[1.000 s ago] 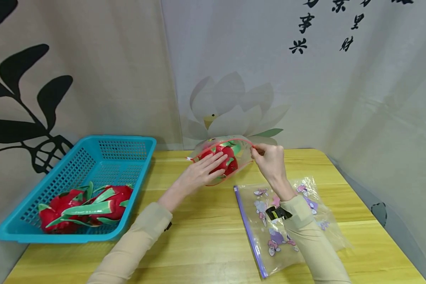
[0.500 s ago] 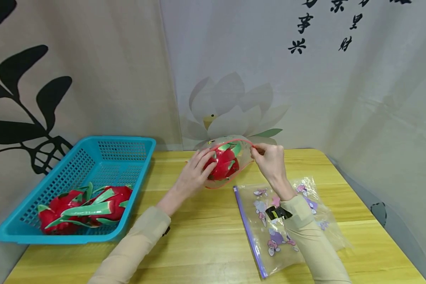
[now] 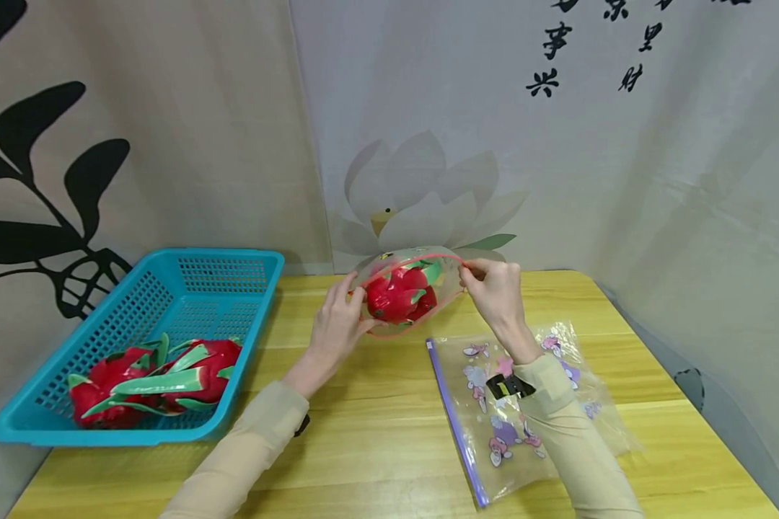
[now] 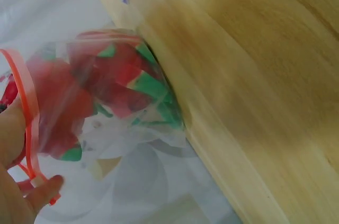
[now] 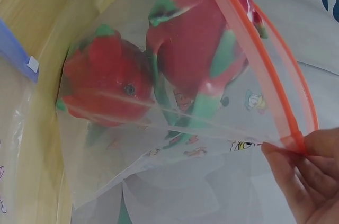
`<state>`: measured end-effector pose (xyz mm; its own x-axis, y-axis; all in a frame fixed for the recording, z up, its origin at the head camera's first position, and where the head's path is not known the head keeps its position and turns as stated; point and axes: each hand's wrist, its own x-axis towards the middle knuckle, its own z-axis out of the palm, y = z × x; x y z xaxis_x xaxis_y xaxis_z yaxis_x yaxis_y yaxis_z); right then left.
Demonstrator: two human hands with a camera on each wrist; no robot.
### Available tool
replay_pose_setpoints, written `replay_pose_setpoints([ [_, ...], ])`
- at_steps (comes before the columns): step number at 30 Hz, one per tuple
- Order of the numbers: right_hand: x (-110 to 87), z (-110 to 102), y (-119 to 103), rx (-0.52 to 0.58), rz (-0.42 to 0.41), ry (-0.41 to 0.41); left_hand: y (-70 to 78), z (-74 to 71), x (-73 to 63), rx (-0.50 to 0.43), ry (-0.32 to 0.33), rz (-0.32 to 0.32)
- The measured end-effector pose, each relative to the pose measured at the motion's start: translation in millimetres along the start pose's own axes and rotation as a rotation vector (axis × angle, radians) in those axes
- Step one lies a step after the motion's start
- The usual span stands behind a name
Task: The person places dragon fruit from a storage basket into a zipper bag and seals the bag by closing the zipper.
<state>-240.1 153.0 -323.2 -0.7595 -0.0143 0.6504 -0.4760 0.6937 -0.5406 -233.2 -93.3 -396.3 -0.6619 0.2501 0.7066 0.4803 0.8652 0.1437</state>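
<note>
A clear zip bag (image 5: 212, 128) with an orange-red zip rim gapes toward the head camera. Two red dragon fruits with green scales show inside it in the right wrist view: one dragon fruit (image 5: 108, 83) deeper in, another dragon fruit (image 5: 190, 38) near the mouth. My left hand (image 3: 332, 323) is at the bag's left end, its fingers around the rim by the slider (image 4: 38, 181) in the left wrist view. At the opposite end, my right hand (image 3: 498, 299) pinches the rim between thumb and fingers, holding the mouth apart.
A blue perforated basket (image 3: 269, 310) stands at the left with dragon fruits (image 3: 152, 382) in its front part. Below my right forearm, a flat clear bag (image 3: 493, 404) with a purple zip and cartoon prints lies on the wooden table (image 3: 363, 432). A printed curtain (image 3: 428, 86) hangs behind.
My left hand has drawn back from over the dragon fruit in the bag's mouth to the left end of the rim. My right hand keeps its pinch and has barely moved.
</note>
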Motion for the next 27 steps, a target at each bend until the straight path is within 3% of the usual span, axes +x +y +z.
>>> replay_pose_setpoints([
  [8,-0.3,-3,4,-0.013,0.011,-0.01,-5.5,-2.8,6.2,0.008,-0.012,0.053],
  [19,8.7,-9,9,-0.154,-0.084,-0.028,-21.4,-27.7,25.1,-0.049,-0.222,0.211],
  [22,12.2,-12,9,-0.19,-0.097,-0.04,-23.7,-34.1,28.7,-0.022,-0.186,0.265],
  [27,19.3,-20,8,-0.249,-0.131,-0.039,-23.2,-40.8,36.8,0.078,0.008,0.312],
])
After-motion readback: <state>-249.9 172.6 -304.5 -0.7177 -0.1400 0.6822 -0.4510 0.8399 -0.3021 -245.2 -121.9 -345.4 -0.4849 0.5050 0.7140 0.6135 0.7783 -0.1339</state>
